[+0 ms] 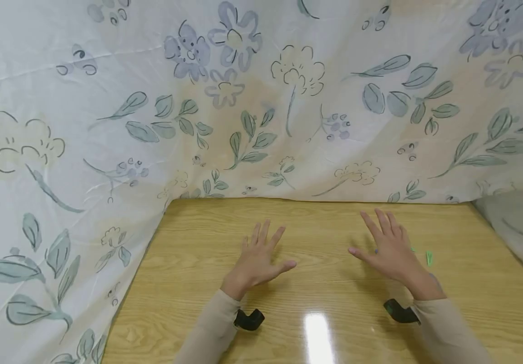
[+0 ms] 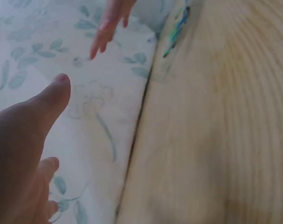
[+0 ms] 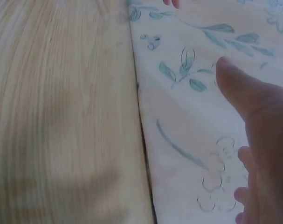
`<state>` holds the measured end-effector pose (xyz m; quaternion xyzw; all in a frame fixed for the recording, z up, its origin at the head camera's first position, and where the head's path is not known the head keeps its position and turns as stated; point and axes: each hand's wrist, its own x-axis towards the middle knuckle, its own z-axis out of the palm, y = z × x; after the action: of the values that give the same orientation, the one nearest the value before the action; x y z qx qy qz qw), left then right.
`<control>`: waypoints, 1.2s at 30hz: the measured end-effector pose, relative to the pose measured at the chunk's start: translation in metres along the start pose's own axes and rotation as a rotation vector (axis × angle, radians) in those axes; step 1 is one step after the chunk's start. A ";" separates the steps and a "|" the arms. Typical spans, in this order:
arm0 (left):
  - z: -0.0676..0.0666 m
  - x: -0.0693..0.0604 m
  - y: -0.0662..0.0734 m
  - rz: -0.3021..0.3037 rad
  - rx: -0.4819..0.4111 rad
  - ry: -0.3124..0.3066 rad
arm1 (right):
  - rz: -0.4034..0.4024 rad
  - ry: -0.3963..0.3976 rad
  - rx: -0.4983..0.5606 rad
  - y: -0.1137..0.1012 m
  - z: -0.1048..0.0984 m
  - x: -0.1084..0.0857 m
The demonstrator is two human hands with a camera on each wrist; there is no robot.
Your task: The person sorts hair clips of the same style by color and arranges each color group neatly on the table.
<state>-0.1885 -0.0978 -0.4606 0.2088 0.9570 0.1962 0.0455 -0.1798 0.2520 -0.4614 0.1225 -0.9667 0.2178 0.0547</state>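
Observation:
Both hands hover over the wooden table (image 1: 316, 237) with their fingers spread and nothing in them. The left hand (image 1: 257, 260) is left of the middle, its thumb pointing inward. Across from it is the right hand (image 1: 391, 250), thumb also turned inward. Small green pieces (image 1: 429, 258) lie on the table just beyond the right hand, which partly hides them and some bluish bits. In the left wrist view these show as a blurred cluster of green and blue items (image 2: 177, 30); their kind cannot be made out.
A floral cloth (image 1: 289, 126) hangs along the table's back edge and continues down the left side. More cloth (image 1: 516, 222) borders the right. A black strap piece (image 1: 249, 320) sits at the left wrist and another black piece (image 1: 400, 311) at the right. Light glares off the table's front.

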 end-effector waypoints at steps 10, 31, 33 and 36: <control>0.019 0.015 0.018 0.150 0.005 -0.034 | -0.022 -0.005 -0.027 0.027 -0.010 -0.014; 0.058 0.043 0.058 0.312 -0.157 -0.127 | -0.050 -0.036 0.165 0.071 -0.005 -0.036; 0.060 0.046 0.062 0.317 -0.204 -0.142 | -0.085 -0.018 0.187 0.077 -0.004 -0.037; 0.065 0.051 0.069 0.312 -0.268 -0.155 | -0.118 -0.010 0.207 0.087 -0.002 -0.036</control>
<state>-0.1978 0.0045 -0.4936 0.3608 0.8721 0.3097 0.1156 -0.1672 0.3365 -0.5007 0.1852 -0.9304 0.3122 0.0497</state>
